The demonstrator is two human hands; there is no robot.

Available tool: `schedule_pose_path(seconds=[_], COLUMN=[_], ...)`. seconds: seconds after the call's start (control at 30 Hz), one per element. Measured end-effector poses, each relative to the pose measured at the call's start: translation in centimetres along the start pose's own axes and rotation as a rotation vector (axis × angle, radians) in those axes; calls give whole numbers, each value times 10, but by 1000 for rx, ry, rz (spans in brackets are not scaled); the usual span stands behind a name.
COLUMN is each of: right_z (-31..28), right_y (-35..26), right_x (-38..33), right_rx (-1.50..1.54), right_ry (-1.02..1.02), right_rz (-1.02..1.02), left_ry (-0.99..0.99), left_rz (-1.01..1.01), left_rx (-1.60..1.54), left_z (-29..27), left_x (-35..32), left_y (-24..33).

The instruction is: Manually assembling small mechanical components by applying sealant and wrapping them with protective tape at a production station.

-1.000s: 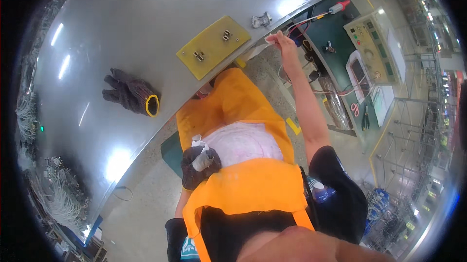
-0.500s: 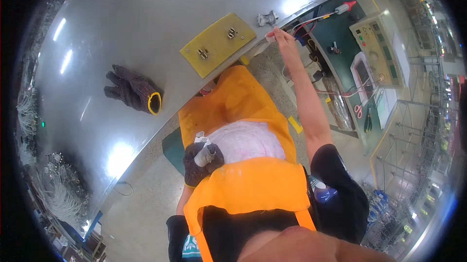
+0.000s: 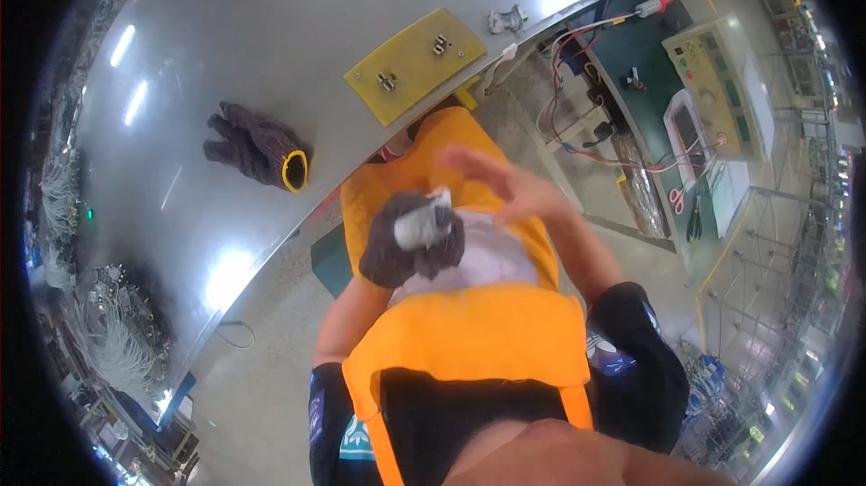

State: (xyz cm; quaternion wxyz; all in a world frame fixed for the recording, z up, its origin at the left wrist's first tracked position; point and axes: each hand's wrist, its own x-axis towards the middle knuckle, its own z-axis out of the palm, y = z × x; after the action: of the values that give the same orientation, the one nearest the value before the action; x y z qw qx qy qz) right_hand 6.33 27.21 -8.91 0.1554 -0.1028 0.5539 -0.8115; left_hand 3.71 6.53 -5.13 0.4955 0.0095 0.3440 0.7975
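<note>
Head view: above our orange apron [image 3: 478, 333], our dark-gloved left hand [image 3: 395, 256] grips a grey-white cylinder [image 3: 419, 230], seemingly part-wrapped; our bare right hand [image 3: 516, 190] spreads wide.

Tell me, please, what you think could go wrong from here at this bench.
The gloved left grip holds a pale grey piece over the orange apron, so a slip might drop it to the floor. The bare right grip could get scratched if that piece has sharp edges, which I cannot tell. The yellow plate lies close to the edge of the table, so a knock might tip it off.
</note>
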Motion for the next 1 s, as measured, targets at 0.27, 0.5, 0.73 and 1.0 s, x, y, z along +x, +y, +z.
schedule_pose_path(seconds=[0.27, 0.5, 0.73, 1.0], right_z=[-2, 34, 2, -7], right_y=[3, 17, 13, 15], right_x=[-10, 25, 7, 17], right_rx=[131, 537, 281, 825], right_ry=[53, 114, 179, 288], right_rz=[51, 87, 180, -316], left_ry=[-118, 515, 259, 293], left_rz=[229, 222, 119, -126], left_rx=[-137, -463, -186, 321], left_z=[-33, 6, -17, 13], left_x=[21, 23, 16, 43], left_y=[3, 3, 11, -11])
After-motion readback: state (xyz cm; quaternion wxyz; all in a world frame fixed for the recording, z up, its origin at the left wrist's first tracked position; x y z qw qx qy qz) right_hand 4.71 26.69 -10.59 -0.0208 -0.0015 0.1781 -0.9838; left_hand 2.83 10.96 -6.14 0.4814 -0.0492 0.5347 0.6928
